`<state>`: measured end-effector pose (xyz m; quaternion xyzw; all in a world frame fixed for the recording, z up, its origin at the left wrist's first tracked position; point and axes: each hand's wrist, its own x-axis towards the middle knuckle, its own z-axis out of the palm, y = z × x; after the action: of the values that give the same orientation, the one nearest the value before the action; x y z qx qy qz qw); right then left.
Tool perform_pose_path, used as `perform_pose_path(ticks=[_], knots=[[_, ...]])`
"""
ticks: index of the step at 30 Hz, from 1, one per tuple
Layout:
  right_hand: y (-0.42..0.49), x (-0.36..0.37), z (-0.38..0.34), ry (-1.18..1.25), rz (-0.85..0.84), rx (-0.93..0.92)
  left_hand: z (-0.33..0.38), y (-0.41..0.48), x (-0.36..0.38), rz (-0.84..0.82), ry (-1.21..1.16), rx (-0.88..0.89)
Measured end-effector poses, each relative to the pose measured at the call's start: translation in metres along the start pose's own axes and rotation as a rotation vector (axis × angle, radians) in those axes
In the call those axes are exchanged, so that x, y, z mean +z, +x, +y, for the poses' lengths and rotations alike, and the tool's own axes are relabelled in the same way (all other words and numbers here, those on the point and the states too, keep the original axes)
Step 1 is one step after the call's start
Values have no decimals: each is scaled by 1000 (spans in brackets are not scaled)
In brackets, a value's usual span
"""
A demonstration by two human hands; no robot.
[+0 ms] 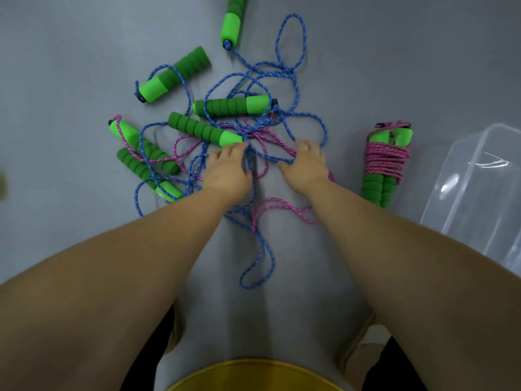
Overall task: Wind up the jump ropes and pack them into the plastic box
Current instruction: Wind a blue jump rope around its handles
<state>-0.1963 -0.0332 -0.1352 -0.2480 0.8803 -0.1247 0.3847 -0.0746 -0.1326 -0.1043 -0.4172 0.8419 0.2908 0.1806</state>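
Left hand (229,169) lies palm down in the tangle, grip curled: the fingers are bent over strands of blue cord (248,162) just beside the pale end of a green foam handle (205,129). Right hand (306,163) lies alongside, near the left but not touching it. Its grip is also curled. A blue strand runs in between thumb and fingers, and pink cord (279,199) passes under the same hand; whether the pink is held cannot be told.

Both cords spread outward from the hands in loose, crossing loops on the grey counter (84,52). One blue loop trails back between the forearms toward the person; another reaches far up the counter.

Six loose handles are noted:
- the one at the left fingertips;
- a second (234,106) just beyond it, lying crosswise under blue loops;
- a third (174,76) at upper left;
- a fourth (234,22) at the top edge, partly cut off;
- two (146,162) lying close together at the left, with pink and blue strands over them.

Right of the hands and apart from the tangle lies a finished bundle (386,160): two handles side by side, wrapped tightly in pink cord. Further right, at the frame edge, sits the clear plastic box (479,176). The bundle lies outside it, on the counter.
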Motion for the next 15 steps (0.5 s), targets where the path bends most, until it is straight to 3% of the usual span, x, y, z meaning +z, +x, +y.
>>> perform_pose_path(ticks=[3, 8, 11, 15], knots=[[9, -1, -7, -155, -33, 66, -6, 3, -7, -59, -65, 22], [-10, 16, 1, -238, -102, -77, -2, 6, -12, 20, -419, -71], [-18, 21, -1, 2, -59, -110, 5, 7, -11, -25, -512, -115], [-25, 16, -24, 499, -172, -99, 18, 0, -12, -3, -336, -49]])
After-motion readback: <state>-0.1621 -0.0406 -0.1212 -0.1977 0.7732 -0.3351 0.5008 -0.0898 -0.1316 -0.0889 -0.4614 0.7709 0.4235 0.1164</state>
